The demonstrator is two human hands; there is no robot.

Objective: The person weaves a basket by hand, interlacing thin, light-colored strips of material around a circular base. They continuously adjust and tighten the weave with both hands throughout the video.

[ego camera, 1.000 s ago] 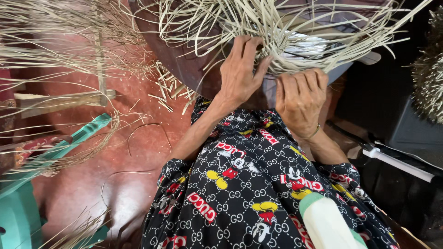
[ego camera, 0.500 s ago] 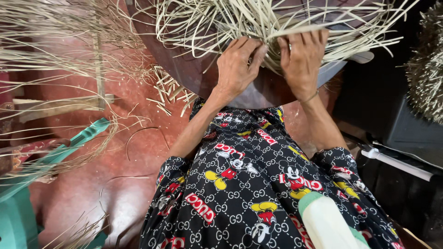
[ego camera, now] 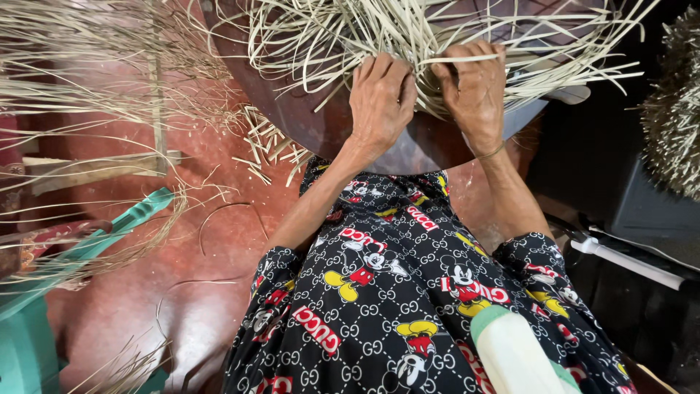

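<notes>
Head view: looks straight down over a lap in black cloth [ego camera: 408, 306] printed with bright cartoon figures, onto a round dark brown worktop [ego camera: 306, 109].
Far left: loose bundles of pale dry reed strips [ego camera: 80, 80] fan over the red-brown floor [ego camera: 146, 306], likely kept there within reach as stock.
Lower left: a teal plastic stool or frame [ego camera: 44, 292] stands on the floor, with strips draped across it.
Left of centre: short pale offcuts [ego camera: 270, 146] lie scattered on the floor just beside the worktop's edge.
Centre: a tangle of pale flat woven strips [ego camera: 437, 36] spreads over the worktop with its free ends radiating outward; this is the piece being worked.
Left hand [ego camera: 380, 98]: lies palm down on the near edge of the weave, fingers curled into the strips; its grip seems to be pressing them flat so the weave stays put.
Right hand [ego camera: 475, 87]: sits just beside the left, fingertips pinched together on one single strip [ego camera: 459, 58] that lies level across the knuckles, as if held taut.
Wrist: a thin band circles the right wrist.
Lower right: a white cylinder with a green band [ego camera: 510, 350], unlabelled as far as can be seen, rests against the lap.
Far right: a white bar [ego camera: 627, 263] and a bristly bundle of strip ends [ego camera: 674, 109] sit in shadow.
Labels and signs: none visible beyond the cloth's print.
</notes>
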